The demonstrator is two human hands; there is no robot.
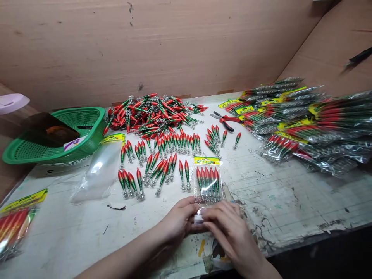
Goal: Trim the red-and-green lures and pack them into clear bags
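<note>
A clear plastic bag (208,182) with a yellow header lies near the table's front edge, holding several red-and-green fishing lures in a row. Its lower end is gripped by my left hand (184,217), thumb on top and fingers beneath. My right hand (228,228) pinches the same end from the other side, around a shiny flap of the plastic. Just left of the bag, loose fishing lures (159,170) are laid out in small groups, hooks toward me. Behind them is a heap of more lures (151,114).
At left stands a green plastic basket (95,135), with flat unfilled bags (99,170) beside it. Pliers (225,122) with red-and-black handles lie at the back. Filled lure bags (302,124) are piled at right; another filled bag (20,221) lies front left. A board wall (174,46) closes the back.
</note>
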